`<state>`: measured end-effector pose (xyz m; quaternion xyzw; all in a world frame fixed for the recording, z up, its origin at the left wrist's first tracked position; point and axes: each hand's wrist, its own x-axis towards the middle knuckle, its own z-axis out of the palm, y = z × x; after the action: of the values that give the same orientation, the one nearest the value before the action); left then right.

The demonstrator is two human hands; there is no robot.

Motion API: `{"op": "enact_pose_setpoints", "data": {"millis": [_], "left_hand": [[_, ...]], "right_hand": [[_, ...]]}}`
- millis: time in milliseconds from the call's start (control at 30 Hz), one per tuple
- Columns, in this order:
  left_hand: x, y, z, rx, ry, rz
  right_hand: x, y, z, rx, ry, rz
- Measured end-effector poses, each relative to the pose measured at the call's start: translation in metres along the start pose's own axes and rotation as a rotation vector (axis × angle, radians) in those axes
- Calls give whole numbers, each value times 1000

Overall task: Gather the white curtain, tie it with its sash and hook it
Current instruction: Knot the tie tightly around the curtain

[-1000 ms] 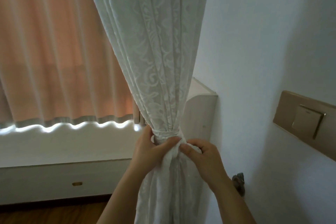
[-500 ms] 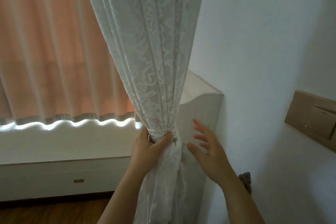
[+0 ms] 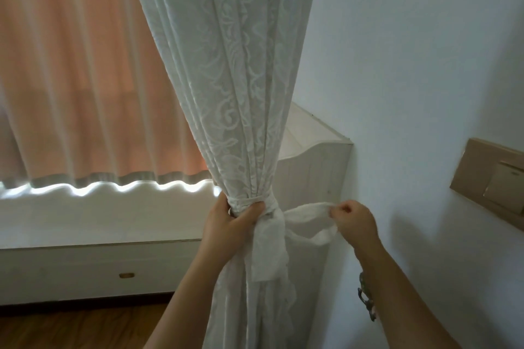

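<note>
The white lace curtain (image 3: 235,88) hangs gathered into one bundle, cinched at the waist by its white sash (image 3: 307,217). My left hand (image 3: 226,224) is wrapped around the bundle just below the sash band. My right hand (image 3: 354,221) pinches a loop of the sash and holds it out to the right, toward the wall. One loose sash end hangs down the front of the bundle. A dark metal hook (image 3: 367,302) sits low on the wall, partly hidden behind my right forearm.
An orange curtain (image 3: 85,79) covers the window on the left above a white window seat (image 3: 99,261) with a drawer pull. A white wooden side panel (image 3: 314,170) stands behind the bundle. A beige wall switch (image 3: 493,181) is on the right wall.
My right hand, which was open beside the bundle half a second ago, has closed on a loop of the sash and pulled it out to the right. My left hand stays on the bundle.
</note>
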<state>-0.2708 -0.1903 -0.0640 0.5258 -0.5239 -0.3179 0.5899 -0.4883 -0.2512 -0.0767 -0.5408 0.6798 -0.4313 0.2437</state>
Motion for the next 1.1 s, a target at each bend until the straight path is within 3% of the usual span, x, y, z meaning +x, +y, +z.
{"op": "enact_pose_setpoints", "data": {"millis": [67,200,333,467,767,833,933,1033,1100], "left_hand": [[1,1,1,-22,-11,-11],[4,-1,7,-32,-17,-24],[5,-3,6,-33,-22,-25],[3,-5,3,-35,-30,-25],[-3,-4,-3,-61,-29,-29],[-2,-6,-6,-60,-13,-38],[0,-7,-9,-54,-9,-51],[1,-6,-6,-43,-12,-57],[1,-7,-3,-30,-10,-52]], "right_hand": [[-7,-3,3,-89,-199,-185],[-38,-21,15,85,-491,-484],[-40,-28,17,142,-327,-459],[-25,-24,7,106,-268,-316],[13,6,4,4,61,4],[12,16,-1,-161,22,51],[6,21,3,-413,-79,-55],[-17,2,10,-265,-164,-267],[-32,-14,12,-164,-352,-439]]}}
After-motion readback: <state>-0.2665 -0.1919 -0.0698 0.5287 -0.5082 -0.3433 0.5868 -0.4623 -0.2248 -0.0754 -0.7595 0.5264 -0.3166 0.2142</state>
